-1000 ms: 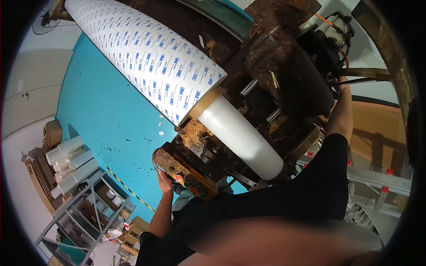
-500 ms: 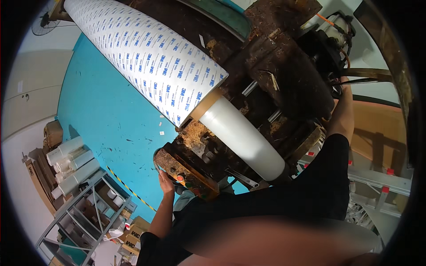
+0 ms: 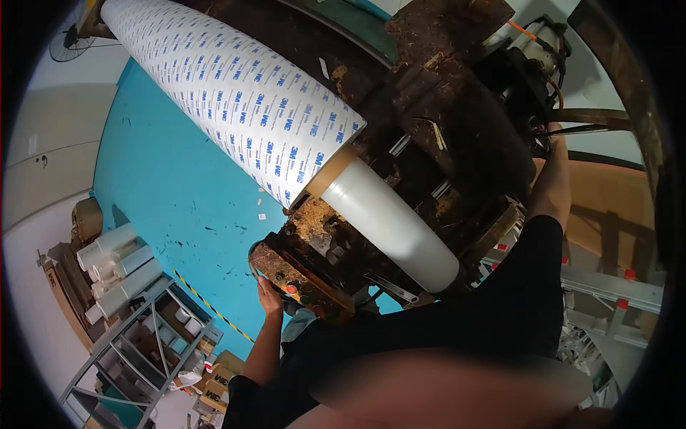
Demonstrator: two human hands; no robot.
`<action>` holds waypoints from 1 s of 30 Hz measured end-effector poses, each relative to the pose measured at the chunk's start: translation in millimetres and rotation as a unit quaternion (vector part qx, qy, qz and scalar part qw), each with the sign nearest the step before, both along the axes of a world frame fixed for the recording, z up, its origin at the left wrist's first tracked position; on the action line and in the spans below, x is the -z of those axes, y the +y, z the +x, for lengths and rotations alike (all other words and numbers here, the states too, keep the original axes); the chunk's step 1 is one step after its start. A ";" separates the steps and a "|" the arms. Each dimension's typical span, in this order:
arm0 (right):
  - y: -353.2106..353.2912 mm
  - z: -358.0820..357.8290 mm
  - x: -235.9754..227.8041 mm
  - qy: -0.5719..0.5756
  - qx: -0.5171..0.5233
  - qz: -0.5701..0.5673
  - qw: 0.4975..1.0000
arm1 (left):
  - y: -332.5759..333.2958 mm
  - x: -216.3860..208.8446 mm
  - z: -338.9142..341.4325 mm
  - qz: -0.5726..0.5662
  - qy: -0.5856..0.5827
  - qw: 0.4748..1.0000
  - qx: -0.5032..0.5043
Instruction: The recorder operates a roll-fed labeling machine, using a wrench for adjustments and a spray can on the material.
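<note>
The printed roll (image 3: pixel 236 100) lies alongside the machine (image 3: pixel 464 129), its white tube (image 3: pixel 389 225) projecting toward the person. The left hand (image 3: pixel 269 295) rests at the outer end of the control box (image 3: pixel 301 284), fingers extended; the right hand (image 3: pixel 554 133) is at the bar (image 3: pixel 589 116). Partly hidden, neither hand's grip can be told. Caution: an accidental press of the red button (image 3: pixel 292 289) could trigger the machine. If the tube turns, the black shirt (image 3: pixel 436 322) close by could snag; vibration could dislodge the wrench (image 3: pixel 396 289).
</note>
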State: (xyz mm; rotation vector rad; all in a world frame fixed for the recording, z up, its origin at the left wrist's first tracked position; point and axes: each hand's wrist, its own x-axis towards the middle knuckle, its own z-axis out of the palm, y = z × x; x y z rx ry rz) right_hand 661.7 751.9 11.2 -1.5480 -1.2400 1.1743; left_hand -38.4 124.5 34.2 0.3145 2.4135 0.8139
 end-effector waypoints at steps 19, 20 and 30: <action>-43.5 -7.9 -62.0 0.078 0.209 -0.215 0.951 | 17.0 -25.0 -35.5 -0.065 0.039 0.994 0.076; -47.6 -3.7 -62.7 0.060 0.206 -0.218 0.952 | 37.3 -40.3 -35.7 -0.018 0.166 0.981 0.100; -34.8 -6.9 -48.9 -0.116 0.119 -0.256 0.952 | 321.6 -210.7 43.5 0.337 0.279 0.788 0.434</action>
